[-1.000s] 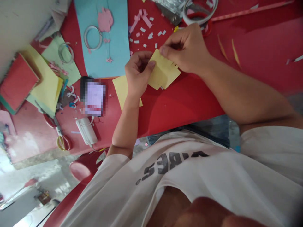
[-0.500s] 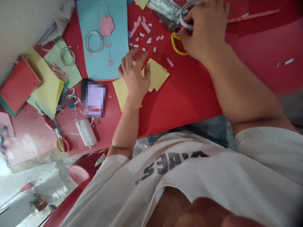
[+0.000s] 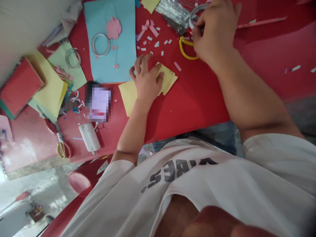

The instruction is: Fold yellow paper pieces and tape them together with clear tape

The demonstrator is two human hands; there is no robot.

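Observation:
My left hand [image 3: 147, 77] lies over a yellow piece of paper [image 3: 128, 95], fingers spread and slightly bent. The paper's right part has small cuts along its edge and shows past my thumb. At the upper right, my right hand [image 3: 214, 36] is curled with its fingertips at the rim of a roll of tape [image 3: 194, 17]; the fingers hide part of the roll. Beside that hand, scissors with a yellow handle [image 3: 184, 51] lie on the red table [image 3: 182, 105], partly covered by the hand.
A blue sheet [image 3: 98, 70] carries another tape roll [image 3: 93, 46] and a pink paper shape [image 3: 114, 29]. White scraps [image 3: 156, 44] are scattered nearby. At left are a phone [image 3: 100, 103], a white power bank [image 3: 90, 137], scissors [image 3: 59, 135] and a red notebook [image 3: 21, 87]. A pencil [image 3: 261, 23] lies right.
My left hand has moved slightly right over the yellow paper. My right hand has shifted a little down beside the tape roll. The whole view has shifted slightly.

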